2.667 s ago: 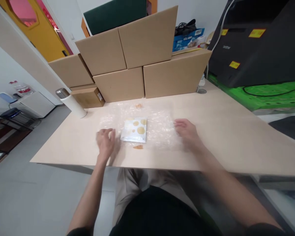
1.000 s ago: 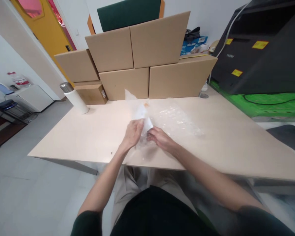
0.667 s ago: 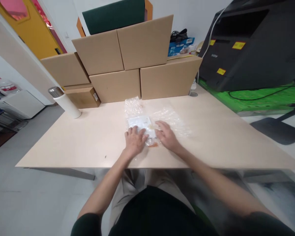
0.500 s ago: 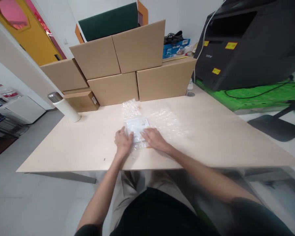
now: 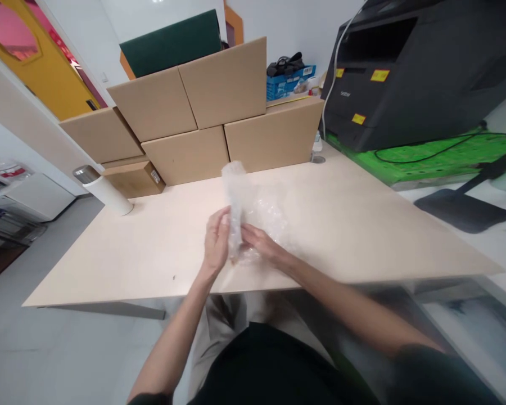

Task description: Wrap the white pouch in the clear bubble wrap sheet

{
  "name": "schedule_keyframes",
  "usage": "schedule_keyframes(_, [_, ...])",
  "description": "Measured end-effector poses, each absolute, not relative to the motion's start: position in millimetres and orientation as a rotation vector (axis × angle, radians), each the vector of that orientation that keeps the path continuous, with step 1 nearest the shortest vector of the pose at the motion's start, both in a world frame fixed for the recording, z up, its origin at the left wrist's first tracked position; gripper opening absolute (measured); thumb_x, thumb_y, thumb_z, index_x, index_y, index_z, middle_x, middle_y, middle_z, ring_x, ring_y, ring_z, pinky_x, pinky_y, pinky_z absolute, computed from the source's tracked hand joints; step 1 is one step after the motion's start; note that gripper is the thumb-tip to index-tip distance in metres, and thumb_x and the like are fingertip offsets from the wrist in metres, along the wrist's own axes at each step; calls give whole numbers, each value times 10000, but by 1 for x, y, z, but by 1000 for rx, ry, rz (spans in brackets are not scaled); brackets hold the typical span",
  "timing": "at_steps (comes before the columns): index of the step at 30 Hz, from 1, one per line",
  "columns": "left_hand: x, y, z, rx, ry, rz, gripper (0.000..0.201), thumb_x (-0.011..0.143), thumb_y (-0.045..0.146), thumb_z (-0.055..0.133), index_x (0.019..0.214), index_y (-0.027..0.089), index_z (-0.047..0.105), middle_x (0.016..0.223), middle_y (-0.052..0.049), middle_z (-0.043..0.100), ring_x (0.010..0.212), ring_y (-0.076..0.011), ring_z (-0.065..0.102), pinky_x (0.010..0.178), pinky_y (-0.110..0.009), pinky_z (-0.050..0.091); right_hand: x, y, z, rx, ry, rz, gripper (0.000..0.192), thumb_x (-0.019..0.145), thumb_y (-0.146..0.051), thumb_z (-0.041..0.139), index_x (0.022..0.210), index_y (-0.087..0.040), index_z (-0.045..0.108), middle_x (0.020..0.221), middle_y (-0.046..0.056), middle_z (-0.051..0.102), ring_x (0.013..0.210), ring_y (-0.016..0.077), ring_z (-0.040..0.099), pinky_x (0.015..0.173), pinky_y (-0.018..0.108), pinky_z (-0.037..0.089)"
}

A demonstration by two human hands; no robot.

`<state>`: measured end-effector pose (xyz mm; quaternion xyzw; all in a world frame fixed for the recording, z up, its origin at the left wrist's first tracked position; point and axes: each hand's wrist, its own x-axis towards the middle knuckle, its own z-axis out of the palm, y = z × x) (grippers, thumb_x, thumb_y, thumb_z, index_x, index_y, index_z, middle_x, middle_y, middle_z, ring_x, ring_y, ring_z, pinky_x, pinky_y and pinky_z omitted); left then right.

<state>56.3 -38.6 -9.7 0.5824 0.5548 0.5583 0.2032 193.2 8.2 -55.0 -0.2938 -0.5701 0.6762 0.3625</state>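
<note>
A flat white packet in bubble wrap (image 5: 235,222) is tipped up on its edge near the front of the table, seen nearly side-on. My left hand (image 5: 216,239) presses against its left face, fingers closed along it. From the other side my right hand (image 5: 259,242) grips the packet, its fingertips partly hidden behind the wrap. A loose sheet of bubble wrap (image 5: 272,214) spreads over the tabletop to the right, touching the packet. The packet's printed face cannot be seen.
Cardboard boxes (image 5: 185,157) are stacked along the table's back edge, with a dark green box (image 5: 172,42) on top. A white bottle with a metal cap (image 5: 109,194) stands at the left. A black printer (image 5: 375,84) rests on a green surface (image 5: 430,157) at the right.
The packet lay flat under both hands; now it has been lifted onto its edge with its wrap. My left hand has turned upright, and the loose sheet has shifted left.
</note>
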Motion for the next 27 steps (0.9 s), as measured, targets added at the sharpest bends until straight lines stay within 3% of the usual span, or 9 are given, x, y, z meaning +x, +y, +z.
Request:
schedule_keyframes(4, [88, -24, -30, 1984, 1583, 1157, 405, 986, 450, 395, 1229, 263, 659, 1319, -83, 622, 1265, -271, 507, 1106, -467, 326, 235, -2, -51, -843, -1311, 1791, 492, 725, -587, 711, 997, -177, 720, 884, 60, 716, 809, 211, 636, 733, 334, 493])
schedule_keyframes(7, [107, -19, -44, 2097, 1685, 828, 382, 982, 418, 427, 1284, 304, 632, 1400, -69, 567, 1278, -319, 454, 1061, -526, 328, 273, -7, -50, -995, -1498, 1653, 338, 741, -504, 688, 831, -178, 708, 713, 23, 671, 697, 187, 598, 684, 324, 484])
schedule_keyframes(10, [119, -18, -52, 2201, 1779, 646, 393, 965, 416, 480, 1326, 314, 597, 1453, -81, 515, 1284, -361, 409, 1029, -559, 327, 302, -1, -54, -1152, -1742, 1184, 230, 786, -422, 606, 794, -209, 692, 781, 35, 688, 730, 197, 601, 741, 351, 494])
schedule_keyframes(13, [122, -17, -56, 2283, 1815, 572, 396, 954, 427, 508, 1322, 307, 594, 1461, -90, 502, 1287, -379, 389, 1010, -565, 329, 309, 21, -62, -1252, -1628, 876, 278, 783, -433, 592, 924, -214, 688, 967, 70, 702, 848, 222, 621, 829, 386, 493])
schedule_keyframes(15, [123, -16, -58, 2317, 1827, 557, 401, 957, 435, 506, 1327, 306, 587, 1464, -85, 499, 1282, -379, 393, 1004, -558, 333, 301, 41, -64, -1292, -1501, 975, 337, 772, -482, 616, 952, -202, 666, 920, 55, 693, 832, 211, 618, 793, 363, 500])
schedule_keyframes(18, [122, -16, -61, 2330, 1829, 556, 398, 959, 432, 505, 1331, 314, 583, 1467, -74, 500, 1289, -376, 395, 1005, -549, 336, 278, 66, -59, -1284, -1347, 1281, 349, 735, -509, 677, 843, -181, 627, 741, 10, 643, 720, 171, 591, 661, 290, 486])
schedule_keyframes(21, [121, -17, -63, 2301, 1806, 574, 398, 945, 424, 534, 1326, 322, 592, 1472, -67, 500, 1299, -373, 388, 1025, -555, 323, 257, 78, -50, -1296, -1224, 1447, 298, 644, -374, 784, 726, -176, 575, 632, -16, 594, 624, 142, 551, 563, 256, 445])
schedule_keyframes(25, [100, -11, -51, 2193, 1807, 726, 453, 969, 441, 471, 1401, 319, 529, 1500, -73, 473, 1332, -331, 391, 1076, -527, 304, 250, 72, -38, -1147, -1062, 1687, 322, 527, -212, 844, 737, -153, 607, 637, -4, 634, 605, 150, 587, 580, 274, 483])
schedule_keyframes(27, [78, -6, -38, 2140, 1894, 869, 484, 971, 442, 457, 1435, 309, 496, 1563, -69, 394, 1422, -326, 301, 1143, -531, 214, 255, 59, -30, -1020, -1056, 1830, 378, 496, -212, 873, 790, -139, 647, 679, 14, 671, 620, 164, 620, 620, 298, 517])
